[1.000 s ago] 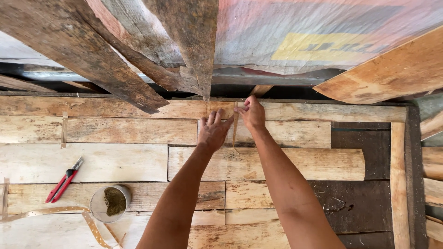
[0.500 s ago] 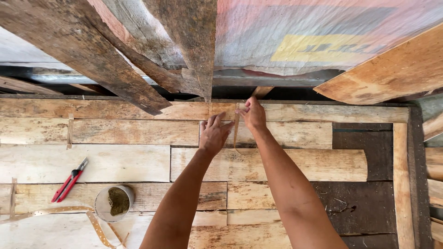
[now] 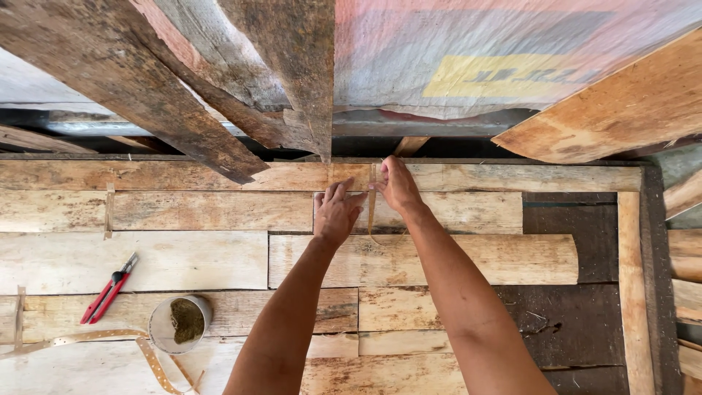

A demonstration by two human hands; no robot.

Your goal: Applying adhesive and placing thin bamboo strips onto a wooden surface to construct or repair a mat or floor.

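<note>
Both of my hands reach out to a wall of pale wooden planks. My left hand and my right hand pinch a thin tan strip that lies vertically across the upper planks. The right hand holds the strip's top end near the top plank; the left hand's fingertips touch it from the left, a little lower. The strip's lower end curls near the plank below.
Red-handled pliers and a small round tin with greenish-brown contents rest on the planks at lower left. A perforated tan band lies below them. Dark weathered beams and a tarpaulin sheet fill the top.
My hands have stayed at the strip with only slight finger shifts. The view has drifted a little.
</note>
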